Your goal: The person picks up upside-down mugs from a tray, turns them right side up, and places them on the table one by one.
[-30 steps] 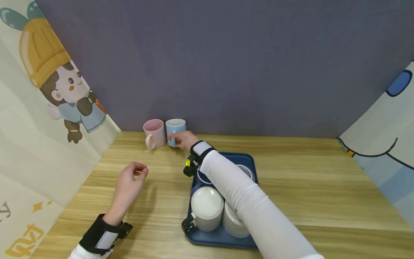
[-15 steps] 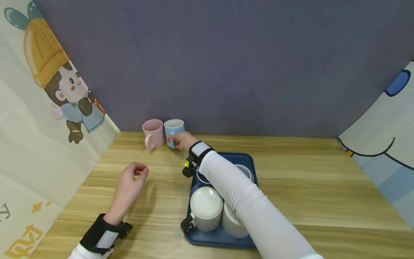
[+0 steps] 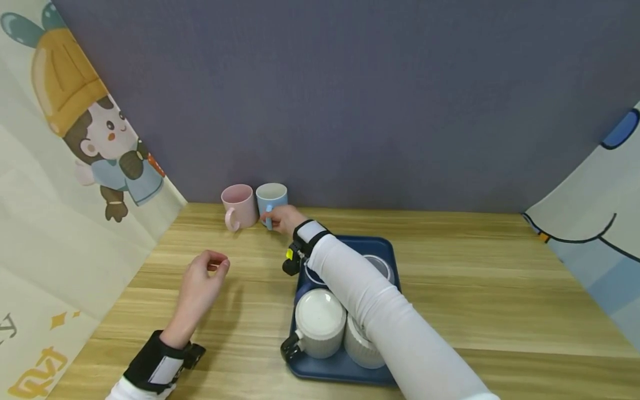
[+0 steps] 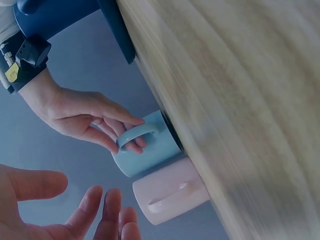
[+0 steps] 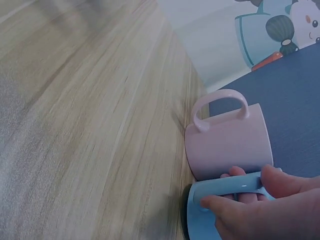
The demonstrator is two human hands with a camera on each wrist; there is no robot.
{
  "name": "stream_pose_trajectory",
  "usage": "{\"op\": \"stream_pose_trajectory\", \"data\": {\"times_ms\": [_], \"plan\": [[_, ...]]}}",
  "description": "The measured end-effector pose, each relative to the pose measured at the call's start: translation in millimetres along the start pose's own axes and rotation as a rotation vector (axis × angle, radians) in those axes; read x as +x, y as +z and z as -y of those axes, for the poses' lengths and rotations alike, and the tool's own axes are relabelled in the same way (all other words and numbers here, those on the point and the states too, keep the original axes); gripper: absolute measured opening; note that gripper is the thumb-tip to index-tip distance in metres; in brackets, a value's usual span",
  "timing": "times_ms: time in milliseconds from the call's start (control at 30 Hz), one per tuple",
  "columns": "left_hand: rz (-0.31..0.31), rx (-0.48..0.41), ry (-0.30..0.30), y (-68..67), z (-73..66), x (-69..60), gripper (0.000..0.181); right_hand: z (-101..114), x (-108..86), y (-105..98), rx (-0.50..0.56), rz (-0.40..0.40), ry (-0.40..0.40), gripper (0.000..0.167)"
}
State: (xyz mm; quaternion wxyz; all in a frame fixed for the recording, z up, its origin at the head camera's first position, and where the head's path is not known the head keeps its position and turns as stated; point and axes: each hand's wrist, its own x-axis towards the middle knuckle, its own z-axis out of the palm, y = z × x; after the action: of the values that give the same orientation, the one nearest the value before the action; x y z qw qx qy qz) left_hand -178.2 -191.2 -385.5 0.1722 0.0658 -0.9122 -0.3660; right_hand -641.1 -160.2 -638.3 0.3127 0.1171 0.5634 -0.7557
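Observation:
My right hand (image 3: 284, 219) grips the handle of a light blue mug (image 3: 271, 195), which stands upright at the back edge of the table. In the right wrist view, the thumb and fingers wrap the blue handle (image 5: 230, 185). Close on its left is a pink mug (image 3: 240, 206), upright, its handle (image 5: 220, 98) facing the front. My left hand (image 3: 200, 280) hovers over the table at the front left with loosely bent fingers and nothing in them; the left wrist view shows these fingers (image 4: 111, 210) spread apart.
A dark blue tray (image 3: 345, 372) lies under my right forearm. On it sit several mugs, among them an upside-down white ribbed mug (image 3: 320, 322) with a black handle. A grey wall panel (image 3: 380, 111) rises behind the wooden table (image 3: 500, 294).
The right hand's fingers sit slightly lower on the blue mug's handle than before. The left hand and the pink mug keep their places.

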Motion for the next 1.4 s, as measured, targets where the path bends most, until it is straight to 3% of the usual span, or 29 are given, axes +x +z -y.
{"op": "stream_pose_trajectory", "data": {"times_ms": [100, 233, 300, 367, 400, 467, 533, 600, 633, 700, 833, 967, 1033, 1167, 1233, 1300, 1400], "plan": [[-0.011, 0.001, -0.005, 2.2, -1.0, 2.0, 0.017, -1.4, 11.5, 3.2, -0.006, -0.001, 0.006, 0.039], [-0.022, 0.009, -0.008, 5.3, -2.3, 4.7, 0.017, 2.3, -5.5, 8.8, -0.026, 0.037, 0.042, 0.038], [-0.023, 0.013, -0.013, 6.7, -3.0, 5.9, 0.017, 1.4, -1.2, 10.0, -0.044, 0.062, 0.068, 0.036], [-0.024, 0.015, -0.020, 8.1, -3.9, 6.7, 0.018, -3.0, 18.9, 11.0, -0.066, 0.071, 0.091, 0.034], [-0.024, 0.015, -0.025, 8.7, -4.4, 7.1, 0.018, -7.6, 40.7, 10.3, -0.075, 0.075, 0.103, 0.033], [-0.024, 0.013, -0.026, 8.7, -4.5, 6.8, 0.018, -7.6, 36.6, 11.0, -0.088, 0.068, 0.110, 0.029], [-0.023, 0.011, -0.028, 8.8, -4.5, 6.6, 0.018, -9.6, 48.5, 8.6, -0.092, 0.070, 0.125, 0.027], [-0.024, 0.011, -0.026, 9.2, -4.2, 6.8, 0.018, -5.9, 38.1, 6.7, -0.090, 0.085, 0.142, 0.030], [-0.025, 0.011, -0.023, 9.5, -4.1, 6.9, 0.018, -1.1, 19.2, 7.1, -0.092, 0.087, 0.148, 0.033], [-0.026, 0.012, -0.020, 10.1, -3.9, 7.1, 0.018, 1.7, 14.8, 5.7, -0.105, 0.088, 0.156, 0.043], [-0.031, 0.016, -0.016, 11.0, -3.9, 7.4, 0.018, 21.4, -84.8, 16.7, -0.189, 0.058, 0.131, 0.057], [-0.036, 0.017, -0.018, 11.6, -4.0, 8.4, 0.018, 38.1, -172.9, 29.8, -0.231, 0.032, 0.116, 0.055], [-0.037, 0.018, -0.018, 11.8, -4.1, 9.1, 0.019, 43.0, -197.4, 34.5, -0.244, 0.021, 0.111, 0.057], [-0.045, 0.019, -0.019, 14.8, -6.0, 11.9, 0.020, 51.2, -215.1, 37.4, -0.256, 0.015, 0.117, 0.068], [-0.050, 0.017, -0.020, 17.3, -7.6, 13.6, 0.020, 56.9, -234.1, 38.7, -0.276, 0.023, 0.108, 0.072], [-0.054, 0.008, -0.019, 19.6, -9.3, 15.4, 0.019, 65.4, -272.8, 41.5, -0.281, 0.028, 0.092, 0.076], [-0.066, 0.003, -0.018, 22.8, -11.2, 18.0, 0.019, 79.3, -345.5, 46.6, -0.294, 0.044, 0.062, 0.071]]}}
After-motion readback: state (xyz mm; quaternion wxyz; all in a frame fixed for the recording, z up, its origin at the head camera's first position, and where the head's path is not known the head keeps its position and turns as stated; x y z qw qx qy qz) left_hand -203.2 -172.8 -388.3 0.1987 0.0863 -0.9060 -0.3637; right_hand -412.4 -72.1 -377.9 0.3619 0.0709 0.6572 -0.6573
